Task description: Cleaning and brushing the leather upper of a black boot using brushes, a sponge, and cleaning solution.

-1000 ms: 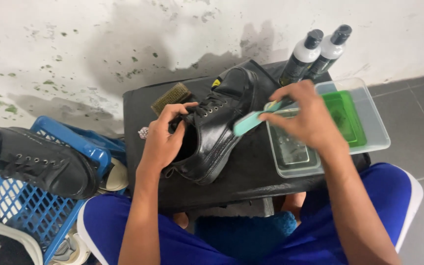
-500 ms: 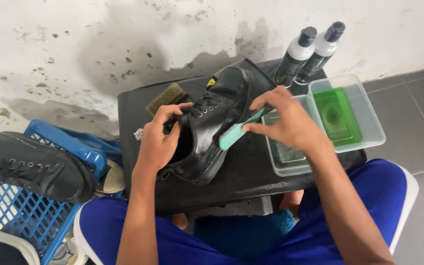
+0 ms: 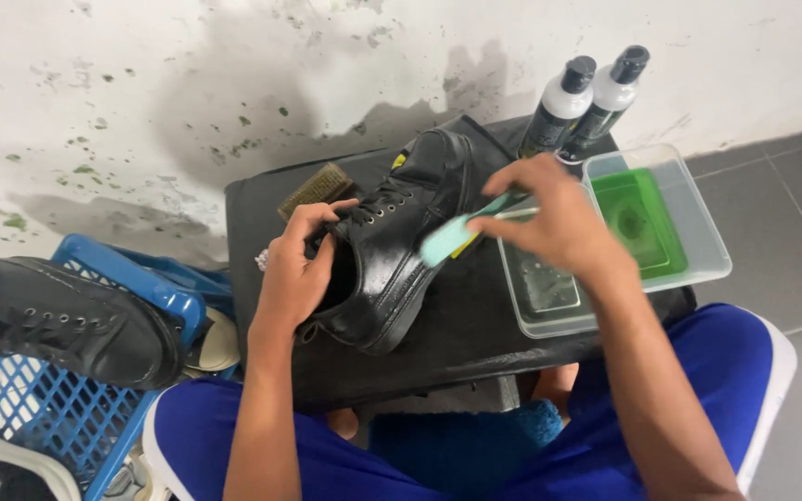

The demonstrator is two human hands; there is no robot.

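A wet black lace-up shoe [image 3: 399, 250] lies on a black covered stool [image 3: 461, 325] in front of me. My left hand [image 3: 297, 271] grips the shoe at its opening, fingers over the collar. My right hand [image 3: 554, 221] holds a teal-handled brush [image 3: 449, 238], whose head rests against the shoe's side near the laces.
A clear tray [image 3: 538, 295] and a clear tray with green liquid [image 3: 647, 223] sit at the stool's right. Two white bottles with black caps [image 3: 587, 102] stand by the wall. A wooden brush [image 3: 316, 188] lies behind the shoe. Another black shoe [image 3: 67, 320] rests on a blue basket [image 3: 39, 417].
My right hand has carried the brush from over the trays leftward onto the shoe's side. The left hand has kept its hold on the shoe.
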